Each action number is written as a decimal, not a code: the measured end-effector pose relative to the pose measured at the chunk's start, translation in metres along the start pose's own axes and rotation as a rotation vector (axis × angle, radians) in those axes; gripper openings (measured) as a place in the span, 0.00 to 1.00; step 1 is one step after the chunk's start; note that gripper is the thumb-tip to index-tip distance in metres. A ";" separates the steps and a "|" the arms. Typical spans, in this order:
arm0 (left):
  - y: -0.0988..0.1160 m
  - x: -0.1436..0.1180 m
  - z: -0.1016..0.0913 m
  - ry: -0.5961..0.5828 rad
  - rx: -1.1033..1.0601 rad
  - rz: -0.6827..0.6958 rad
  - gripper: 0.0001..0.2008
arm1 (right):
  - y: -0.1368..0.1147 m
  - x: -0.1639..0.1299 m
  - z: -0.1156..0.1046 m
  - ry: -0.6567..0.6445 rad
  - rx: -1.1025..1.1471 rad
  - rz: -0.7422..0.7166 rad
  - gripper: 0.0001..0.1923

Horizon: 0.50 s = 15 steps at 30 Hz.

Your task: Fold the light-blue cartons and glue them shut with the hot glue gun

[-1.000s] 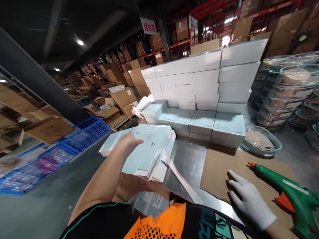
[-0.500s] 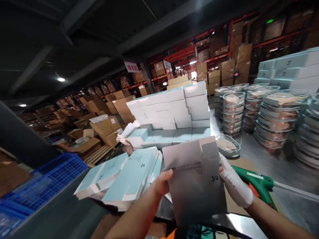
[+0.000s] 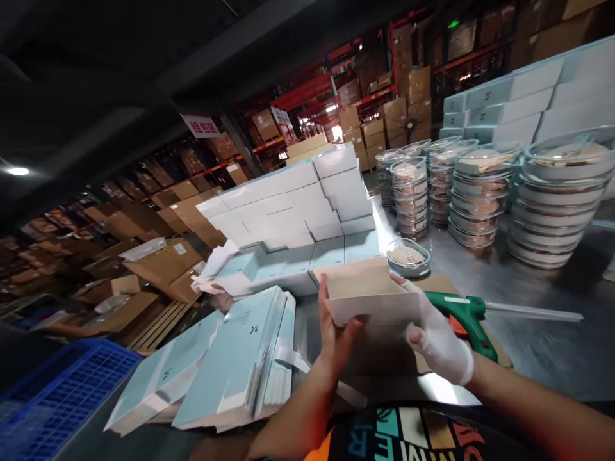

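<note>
Where half a second ago the carton blank was held up flat between both hands, it now stands opened into a box (image 3: 368, 296), mouth up, brown inside showing, held low over the steel table (image 3: 538, 333). The left hand (image 3: 336, 336), bare, grips the box's left side: thumb up along the left wall, fingers curled under the base. The right hand (image 3: 435, 339), in a white glove, clasps the right end, thumb at the upper right corner, fingers wrapped round the lower edge. Both hands are closed on the box; neither is spread.

The box sits above a brown cardboard sheet (image 3: 384, 352) lying on the table, just in front of the person's chest. A green glue gun (image 3: 464, 312) lies just beyond the gloved hand, nozzle end toward the left; it has not moved from the sheet's far side.

The view has swung to the left and down since the earlier frame. The pile of flat pale-blue blanks (image 3: 240, 362) lies left of the hands, fanned. Behind it, the stacked white and blue finished boxes (image 3: 293, 211). A single clear lidded dish (image 3: 408, 257) rests just beyond the box; stacks of clear dishes (image 3: 480, 195) stand to the right. A blue crate (image 3: 52, 397) shows at lower left.
</note>
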<state>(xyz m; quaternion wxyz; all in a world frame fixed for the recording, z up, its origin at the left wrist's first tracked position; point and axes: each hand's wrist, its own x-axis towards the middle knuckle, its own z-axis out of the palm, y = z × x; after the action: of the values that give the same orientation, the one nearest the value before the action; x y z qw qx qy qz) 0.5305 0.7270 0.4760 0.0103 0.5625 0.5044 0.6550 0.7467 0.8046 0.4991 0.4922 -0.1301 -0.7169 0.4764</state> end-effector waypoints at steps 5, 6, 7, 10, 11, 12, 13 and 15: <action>0.005 -0.002 -0.007 -0.160 -0.025 0.066 0.21 | 0.002 0.013 0.016 0.120 0.050 0.146 0.39; 0.004 -0.004 -0.008 -0.119 -0.051 0.047 0.24 | 0.003 0.015 0.021 0.172 0.021 0.161 0.33; 0.001 -0.008 -0.008 -0.067 -0.073 0.039 0.29 | 0.003 0.017 0.025 0.233 -0.014 0.162 0.27; -0.012 -0.018 -0.011 -0.014 -0.018 0.090 0.41 | 0.003 0.023 0.028 0.352 -0.053 0.104 0.26; -0.016 -0.020 -0.013 -0.052 0.030 0.116 0.40 | 0.002 0.025 0.024 0.336 -0.035 0.077 0.29; -0.018 -0.020 -0.016 -0.099 0.077 0.136 0.38 | 0.002 0.026 0.016 0.295 -0.021 0.056 0.30; -0.019 -0.018 -0.019 -0.135 0.113 0.148 0.35 | 0.002 0.028 0.004 0.240 -0.033 0.044 0.30; -0.017 -0.011 -0.025 -0.136 0.127 0.135 0.32 | 0.007 0.028 -0.026 0.162 -0.196 0.056 0.27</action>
<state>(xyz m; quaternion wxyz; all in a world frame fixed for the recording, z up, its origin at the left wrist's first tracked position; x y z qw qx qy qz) 0.5069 0.7127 0.4600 -0.0355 0.6378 0.5040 0.5814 0.7531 0.8406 0.5112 0.5199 -0.2359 -0.7139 0.4055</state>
